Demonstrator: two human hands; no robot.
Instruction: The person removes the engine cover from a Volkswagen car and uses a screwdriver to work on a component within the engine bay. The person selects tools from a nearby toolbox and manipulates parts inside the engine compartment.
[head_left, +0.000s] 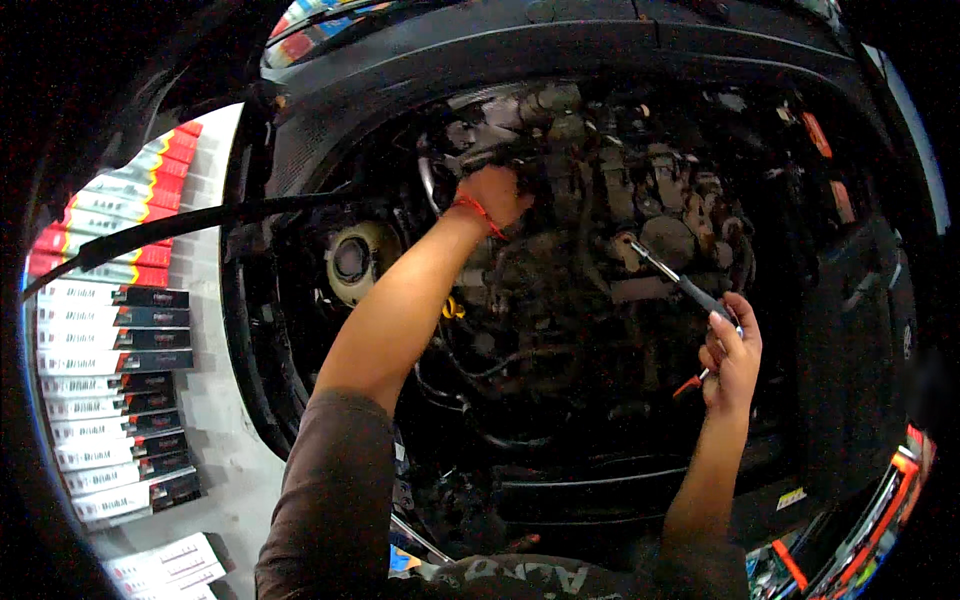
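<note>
My left hand [494, 196] reaches deep into the car's engine bay, a red cord around its wrist. Its fingers point away into shadow among dark engine parts, so what they touch cannot be made out. Over the right side of the engine [667, 240], my right hand [733, 350] is closed around the dark handle of a slim hand tool with a chrome shaft [660, 265]. The shaft slants up and left, its tip near a small round spot on the engine; whether it touches is unclear. A small red piece [688, 386] shows beside this hand.
A black prop rod [215, 215] crosses at left. Near my left forearm are a pale round reservoir [352, 257] and a yellow loop [454, 308]. Hoses [490, 365] run across the bay's near side. Stacked boxes [110, 400] line the floor [235, 480] at left.
</note>
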